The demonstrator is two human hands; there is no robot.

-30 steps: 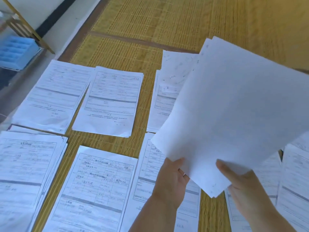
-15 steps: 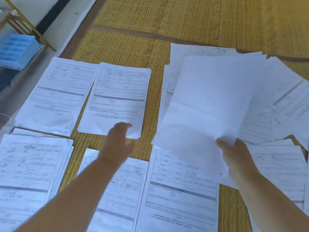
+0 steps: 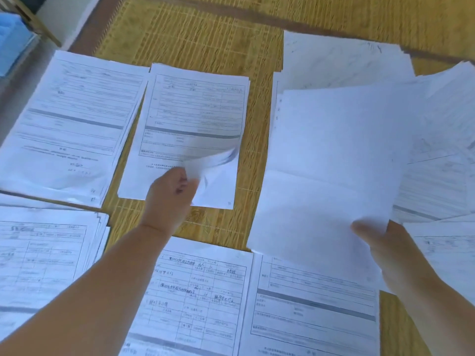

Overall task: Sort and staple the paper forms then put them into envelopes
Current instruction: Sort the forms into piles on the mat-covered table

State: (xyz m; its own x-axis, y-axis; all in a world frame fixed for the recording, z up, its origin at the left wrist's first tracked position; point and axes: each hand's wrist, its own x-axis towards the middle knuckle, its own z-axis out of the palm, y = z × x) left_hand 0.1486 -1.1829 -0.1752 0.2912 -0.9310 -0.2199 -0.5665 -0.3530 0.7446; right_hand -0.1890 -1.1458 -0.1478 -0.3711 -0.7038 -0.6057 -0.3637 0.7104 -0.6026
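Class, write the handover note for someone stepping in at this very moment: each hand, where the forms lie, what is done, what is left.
Left hand: pinches the curled near corner of the top sheet on the far middle pile.
Right hand: holds a blank-side-up sheaf lifted over the right piles.
Forms lie in separate piles on the woven mat.
Done: sorting partly.
Left: finish sorting, staple, fill envelopes; no stapler or envelopes in view.

Left hand point(image 3: 171, 194) and right hand point(image 3: 385, 242): both bare, no gloves. Both forearms bare to the frame edge; no sleeve, watch or wristband visible. Fingers partly hidden; rings cannot be determined.
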